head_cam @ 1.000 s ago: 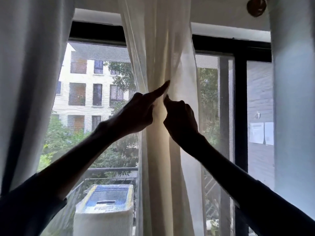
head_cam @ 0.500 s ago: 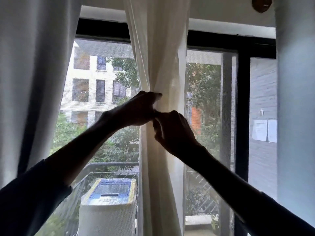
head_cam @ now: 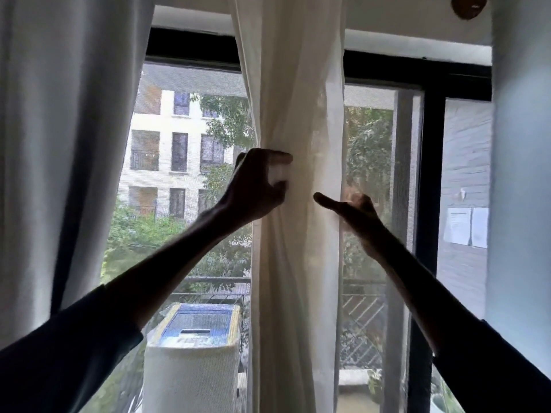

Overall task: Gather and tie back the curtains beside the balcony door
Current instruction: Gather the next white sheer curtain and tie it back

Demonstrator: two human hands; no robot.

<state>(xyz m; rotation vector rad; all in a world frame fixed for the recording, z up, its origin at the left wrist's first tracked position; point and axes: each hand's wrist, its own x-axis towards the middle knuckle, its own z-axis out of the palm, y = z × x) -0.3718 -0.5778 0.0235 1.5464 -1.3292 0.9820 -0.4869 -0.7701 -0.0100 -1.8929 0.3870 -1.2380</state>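
The cream curtain [head_cam: 295,263] hangs in one bunched column down the middle of the balcony door, between the two glass panes, its folds drawn narrow at about the height of the hands.

The left hand [head_cam: 258,186] is at the curtain's left edge. Its fingers [head_cam: 278,158] curl round the front of the cloth and pinch a fold of it against the thumb below.

The right hand [head_cam: 356,211] is at the curtain's right edge, a little lower. Its thumb [head_cam: 323,200] stretches out across the front of the fabric, well apart from the other fingers. Those are blurred at the sheer edge, so I cannot tell whether they hold any cloth. Both arms reach up from dark sleeves.

A grey curtain [head_cam: 59,144] hangs at the left edge of the door. The black door frame [head_cam: 429,180] runs along the top and down the right side.

Outside, a white machine [head_cam: 190,374] with a blue top stands against the balcony railing [head_cam: 214,280]. Two sheets of paper [head_cam: 465,226] are stuck to the brick wall at the right.
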